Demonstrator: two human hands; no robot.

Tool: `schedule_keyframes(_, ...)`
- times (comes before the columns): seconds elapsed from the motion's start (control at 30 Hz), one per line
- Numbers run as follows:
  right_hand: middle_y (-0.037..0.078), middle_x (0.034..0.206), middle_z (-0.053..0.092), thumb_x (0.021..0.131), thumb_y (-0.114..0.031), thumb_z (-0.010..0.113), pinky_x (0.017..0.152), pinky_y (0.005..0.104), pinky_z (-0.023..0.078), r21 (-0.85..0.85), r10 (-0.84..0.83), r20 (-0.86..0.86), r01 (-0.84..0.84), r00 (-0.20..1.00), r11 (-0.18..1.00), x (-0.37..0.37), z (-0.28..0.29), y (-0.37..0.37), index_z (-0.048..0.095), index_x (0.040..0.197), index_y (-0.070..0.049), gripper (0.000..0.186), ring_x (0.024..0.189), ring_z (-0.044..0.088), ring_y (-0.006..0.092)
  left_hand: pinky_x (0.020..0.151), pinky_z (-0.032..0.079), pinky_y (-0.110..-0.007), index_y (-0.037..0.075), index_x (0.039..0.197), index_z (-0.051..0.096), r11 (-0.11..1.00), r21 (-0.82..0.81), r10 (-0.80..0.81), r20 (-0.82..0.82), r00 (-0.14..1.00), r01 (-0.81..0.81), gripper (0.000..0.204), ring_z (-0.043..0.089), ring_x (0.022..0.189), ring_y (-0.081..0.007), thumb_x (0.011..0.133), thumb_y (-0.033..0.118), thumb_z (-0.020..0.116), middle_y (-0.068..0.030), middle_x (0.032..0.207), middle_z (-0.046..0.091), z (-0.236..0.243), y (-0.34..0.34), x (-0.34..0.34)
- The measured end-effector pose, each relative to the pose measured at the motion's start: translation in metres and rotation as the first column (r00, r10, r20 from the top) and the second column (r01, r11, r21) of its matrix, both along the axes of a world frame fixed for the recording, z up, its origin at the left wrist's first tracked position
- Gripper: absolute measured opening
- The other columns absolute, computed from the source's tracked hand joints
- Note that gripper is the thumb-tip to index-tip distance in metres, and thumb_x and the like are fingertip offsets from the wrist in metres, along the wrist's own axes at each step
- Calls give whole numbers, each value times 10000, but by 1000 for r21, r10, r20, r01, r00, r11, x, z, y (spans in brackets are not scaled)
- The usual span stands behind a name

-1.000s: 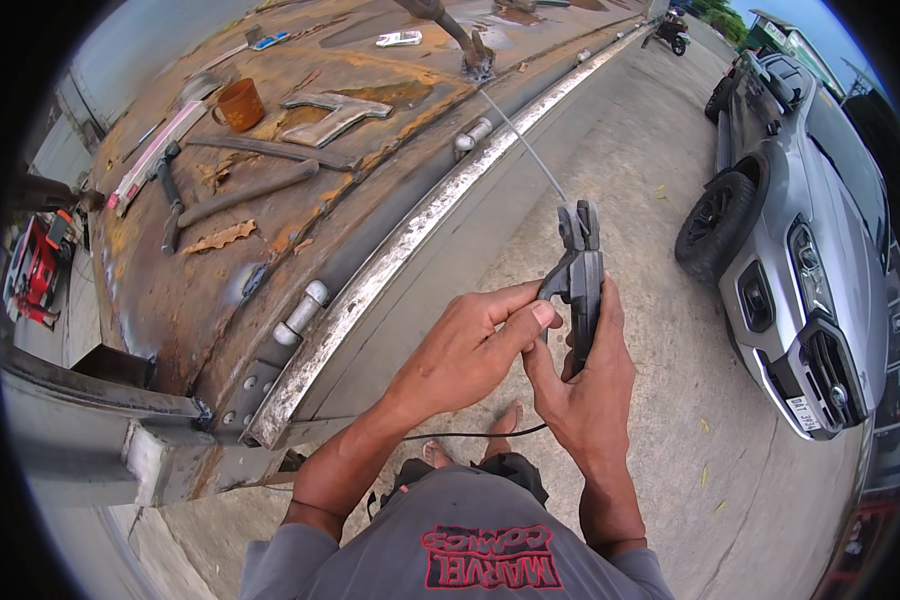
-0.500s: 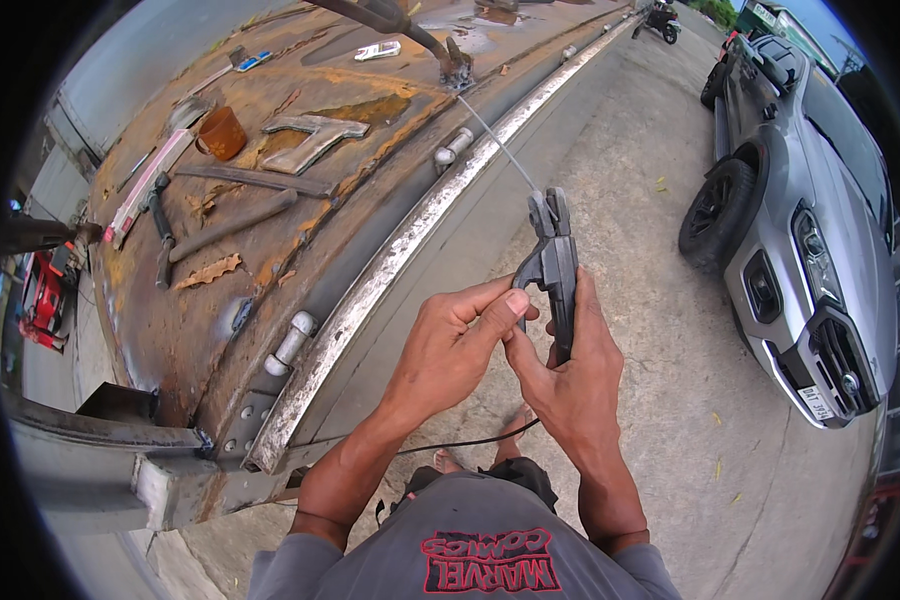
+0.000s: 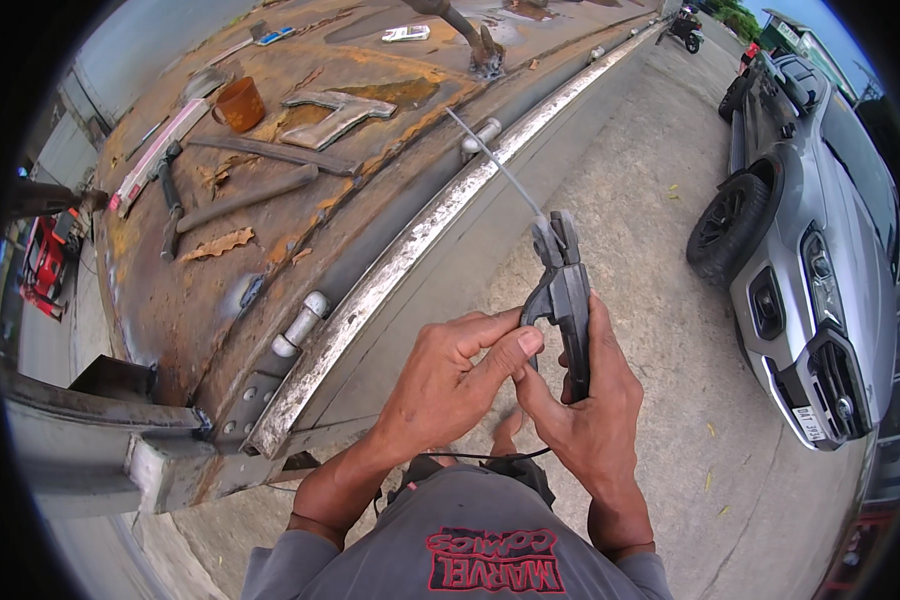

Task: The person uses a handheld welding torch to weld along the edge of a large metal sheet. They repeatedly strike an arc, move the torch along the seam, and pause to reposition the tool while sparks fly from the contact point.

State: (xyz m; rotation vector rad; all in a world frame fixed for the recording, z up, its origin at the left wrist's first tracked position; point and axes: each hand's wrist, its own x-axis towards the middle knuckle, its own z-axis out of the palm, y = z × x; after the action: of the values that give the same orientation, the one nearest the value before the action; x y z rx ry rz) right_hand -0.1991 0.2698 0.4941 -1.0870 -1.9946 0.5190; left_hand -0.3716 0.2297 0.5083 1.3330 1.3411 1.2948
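Note:
A black welding electrode holder (image 3: 570,300) is in my right hand (image 3: 595,425), its handle lying against the palm and fingers. My left hand (image 3: 445,380) pinches the holder's lever between thumb and fingers. From the holder's jaws a thin grey welding rod (image 3: 495,160) points forward and left, over the edge of a rusty steel platform (image 3: 185,330). Whether the rod's tip touches the platform, I cannot tell. Beyond the tip, apart from it, a steel bar (image 3: 462,28) is joined to the platform. Below my hands runs a black cable (image 3: 515,457).
On the platform lie a hammer (image 3: 172,215), a rusty mug (image 3: 240,104), a flat bar (image 3: 275,153), an angled metal piece (image 3: 335,117) and a pink-and-white box (image 3: 160,155). A pale metal rail (image 3: 390,255) runs along its side. A silver pickup (image 3: 820,230) stands on the concrete at right.
Both hands and the holder sit slightly lower and further right in view. The rod's tip has drawn back from the steel bar's base. The whole view has shifted a little.

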Motion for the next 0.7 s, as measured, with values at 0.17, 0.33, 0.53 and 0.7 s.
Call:
schedule_keyframes(0.17,272,1081,683,850,-231,872,774,461,585,-136,67,52,-60,996,989,-4,15,-6,384,1550,120,922,958,723,409,765,530,-315,-59,1106,770,1000,-13,22,1,1000,-22,365,661,832,-134,1092,284,649,-110,944,755,-2,-5,-5)
schedule_keyframes(0.33,275,1068,679,855,-241,868,750,474,581,-144,56,75,-44,996,989,-9,17,-5,375,1549,125,927,933,716,418,760,522,-306,-56,1095,777,1000,-7,31,40,999,-31,379,630,831,-112,1093,300,648,-87,922,759,0,-4,-6)
schedule_keyframes(0.53,141,888,662,843,-267,879,601,351,519,-33,7,75,-5,997,999,-13,9,0,455,1547,71,889,692,630,208,750,515,-296,-49,1092,787,998,10,60,12,998,-60,398,608,807,-98,1091,324,648,-63,923,765,-7,-1,-9)
schedule_keyframes(0.7,119,863,666,837,-270,883,574,331,515,-20,13,64,-12,998,1000,-14,6,2,466,1551,63,891,644,620,176,749,518,-298,-43,1081,795,998,-4,61,31,998,-60,412,605,796,-101,1087,343,650,-65,929,771,-8,-2,-10)
